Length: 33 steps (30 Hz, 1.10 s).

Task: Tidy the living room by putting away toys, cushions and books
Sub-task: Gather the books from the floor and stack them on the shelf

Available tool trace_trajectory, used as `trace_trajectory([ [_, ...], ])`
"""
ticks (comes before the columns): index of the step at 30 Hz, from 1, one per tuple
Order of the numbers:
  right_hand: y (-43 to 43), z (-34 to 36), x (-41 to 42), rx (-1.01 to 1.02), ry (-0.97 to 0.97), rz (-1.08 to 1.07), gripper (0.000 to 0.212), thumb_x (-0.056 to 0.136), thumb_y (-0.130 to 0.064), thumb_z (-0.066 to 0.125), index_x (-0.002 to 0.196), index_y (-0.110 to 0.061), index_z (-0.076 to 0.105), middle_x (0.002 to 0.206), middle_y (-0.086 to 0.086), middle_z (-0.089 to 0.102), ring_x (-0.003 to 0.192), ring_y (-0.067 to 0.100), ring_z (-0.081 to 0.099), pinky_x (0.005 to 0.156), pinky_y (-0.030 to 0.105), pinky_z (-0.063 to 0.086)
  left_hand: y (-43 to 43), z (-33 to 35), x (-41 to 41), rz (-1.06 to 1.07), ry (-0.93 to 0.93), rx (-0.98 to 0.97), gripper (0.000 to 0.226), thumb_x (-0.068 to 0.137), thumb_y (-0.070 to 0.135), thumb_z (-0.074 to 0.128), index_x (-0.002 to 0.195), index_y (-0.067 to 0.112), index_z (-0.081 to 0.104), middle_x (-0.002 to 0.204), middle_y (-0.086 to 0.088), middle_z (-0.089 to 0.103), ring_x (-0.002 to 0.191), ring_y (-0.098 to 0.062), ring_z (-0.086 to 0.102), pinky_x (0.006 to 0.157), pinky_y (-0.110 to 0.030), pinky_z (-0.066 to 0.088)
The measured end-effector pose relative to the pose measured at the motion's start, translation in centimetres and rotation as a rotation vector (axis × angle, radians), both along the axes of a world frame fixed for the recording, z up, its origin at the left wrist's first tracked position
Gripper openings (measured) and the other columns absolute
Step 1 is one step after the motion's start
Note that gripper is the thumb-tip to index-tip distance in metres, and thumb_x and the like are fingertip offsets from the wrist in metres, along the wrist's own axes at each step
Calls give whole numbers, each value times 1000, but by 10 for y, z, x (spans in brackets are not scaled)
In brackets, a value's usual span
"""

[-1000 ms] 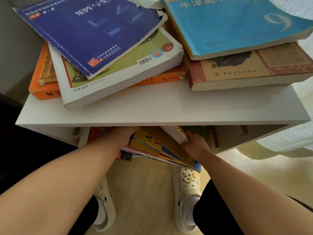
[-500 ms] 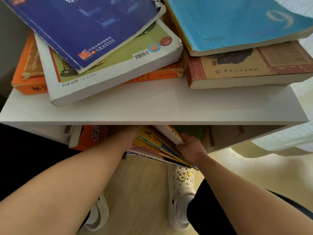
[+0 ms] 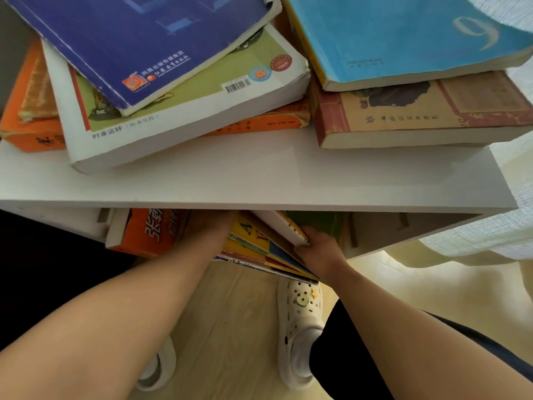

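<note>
white laminate shelf board point(image 3: 259, 180) stands over a pale wood floor point(image 3: 230, 327), with thick book stacks point(image 3: 178, 116) on it at 11 and 1 o'clock. under its edge at 6 o'clock lean thin colourful books point(image 3: 259, 246); the right hand point(image 3: 320, 251) clasps them, the left hand point(image 3: 207, 226) is half hidden by the board, so its grip cannot be told

A white shelf point(image 3: 259, 180) is standing over a light wooden floor point(image 3: 230, 327). On the floor, one white clog point(image 3: 297, 327) is pointing toward the shelf and is carrying a round green charm and a yellow star. A second white clog point(image 3: 160, 368) is showing only partly. A white woven curtain point(image 3: 476, 235) is hanging at the right, beside the shelf.
</note>
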State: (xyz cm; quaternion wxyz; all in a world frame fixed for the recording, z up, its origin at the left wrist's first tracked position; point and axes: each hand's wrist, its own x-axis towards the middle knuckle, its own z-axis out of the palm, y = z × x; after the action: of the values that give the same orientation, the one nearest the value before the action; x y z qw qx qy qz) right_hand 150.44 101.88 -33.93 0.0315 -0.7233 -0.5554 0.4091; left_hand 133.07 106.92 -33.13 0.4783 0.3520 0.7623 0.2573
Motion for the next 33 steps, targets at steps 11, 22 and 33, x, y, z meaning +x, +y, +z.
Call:
trace_trajectory([
  [11,-30,40,-46,13,53,143,61,83,-42,63,138,-26,42,136,4,48,123,24,47,101,32,40,-32,58,-46,71,221,24,44,87,37,57,119,7,57,117,-15,60,105,-35,58,79,-34,49],
  [22,-94,92,-114,184,-97,458,100,71,-47,73,147,-32,9,152,-3,26,139,24,27,114,48,18,-98,138,-103,88,176,118,28,84,36,62,98,12,60,82,-4,60,69,-19,56,54,-25,41],
  [33,-125,119,-122,433,-124,499,85,78,-37,65,146,-24,16,148,-3,31,131,19,36,109,37,36,-124,167,-120,173,-49,86,28,85,29,66,98,5,63,85,-12,68,68,-25,66,53,-27,50],
])
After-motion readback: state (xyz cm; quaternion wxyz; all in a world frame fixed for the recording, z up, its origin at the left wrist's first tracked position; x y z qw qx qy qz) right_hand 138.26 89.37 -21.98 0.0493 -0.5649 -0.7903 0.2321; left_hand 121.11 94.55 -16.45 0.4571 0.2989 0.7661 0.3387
